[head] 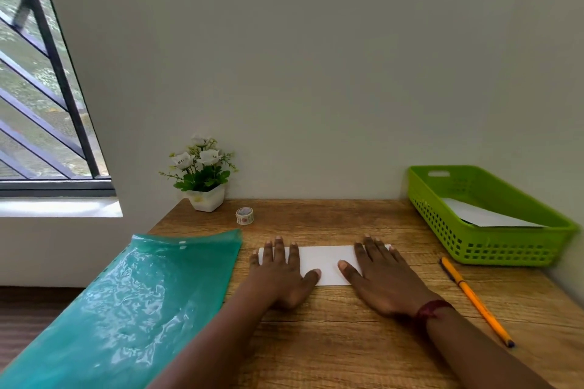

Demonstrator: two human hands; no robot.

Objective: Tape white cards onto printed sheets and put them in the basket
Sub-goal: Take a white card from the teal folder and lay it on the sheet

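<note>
A white paper (330,262) lies flat on the wooden table (316,341), in the middle. My left hand (279,275) rests palm down on its left end, fingers spread. My right hand (379,278) presses flat on its right end, thumb on the sheet. Neither hand grips anything. A small roll of patterned tape (245,216) stands further back, left of centre. The green plastic basket (505,249) sits at the right against the wall, with a white sheet (483,215) lying inside it.
A teal plastic folder (126,300) lies at the table's left, hanging over the edge. An orange pencil (474,297) lies right of my right hand. A small white pot of white flowers (203,174) stands at the back by the wall. A window is at far left.
</note>
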